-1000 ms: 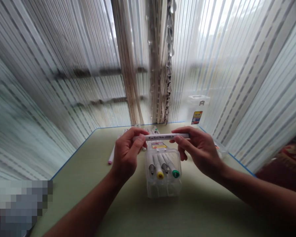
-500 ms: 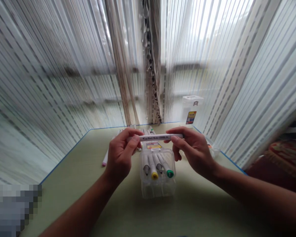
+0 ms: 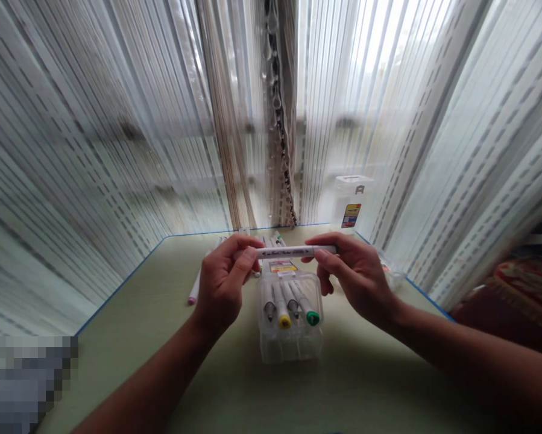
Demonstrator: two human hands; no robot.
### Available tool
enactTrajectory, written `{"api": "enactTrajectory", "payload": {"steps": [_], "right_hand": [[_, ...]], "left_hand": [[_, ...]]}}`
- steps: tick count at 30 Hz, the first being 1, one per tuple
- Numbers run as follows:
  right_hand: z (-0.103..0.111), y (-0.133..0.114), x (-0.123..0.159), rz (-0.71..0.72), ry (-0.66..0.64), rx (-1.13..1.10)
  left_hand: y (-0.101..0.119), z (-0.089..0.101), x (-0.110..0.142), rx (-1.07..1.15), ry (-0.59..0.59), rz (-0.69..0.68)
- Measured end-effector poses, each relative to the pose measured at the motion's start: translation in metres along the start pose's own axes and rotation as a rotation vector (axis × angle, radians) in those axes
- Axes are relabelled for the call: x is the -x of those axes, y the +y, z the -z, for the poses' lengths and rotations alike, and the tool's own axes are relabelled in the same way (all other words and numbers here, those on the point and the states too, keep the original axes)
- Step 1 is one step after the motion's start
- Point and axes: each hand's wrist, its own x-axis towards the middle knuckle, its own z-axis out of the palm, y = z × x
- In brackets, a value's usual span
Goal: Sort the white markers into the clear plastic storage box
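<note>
Level between my two hands is a white marker [image 3: 286, 252] with dark print along its barrel. My left hand [image 3: 225, 277] pinches its left end between thumb and fingers. The other end is gripped by my right hand [image 3: 352, 268], with the lower fingers curled beneath. Just below the marker stands a clear plastic case [image 3: 291, 346] holding several white markers; a yellow-ended marker [image 3: 284, 320] and a green-ended marker [image 3: 313, 317] point towards me. Fingers cover both tips of the held marker.
More markers lie behind my left hand, among them a pink-tipped marker [image 3: 192, 298]. A clear box [image 3: 349, 202] with a yellow label stands at the back right, and another clear plastic piece [image 3: 393, 276] lies beside my right wrist. String curtains [image 3: 234, 120] hang behind the table [image 3: 135, 337].
The whole view has shifted, so the hands, case and table appear slightly further left than a second ago. Both hands keep the same grip on the marker.
</note>
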Motion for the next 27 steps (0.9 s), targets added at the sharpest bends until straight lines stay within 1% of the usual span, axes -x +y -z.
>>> {"api": "enactTrajectory", "payload": {"steps": [27], "right_hand": [[0.0017,0.0032,0.0004,0.006,-0.018,-0.032]], "left_hand": [[-0.0017,0.001,0.0008,-0.023,-0.018,-0.025]]}}
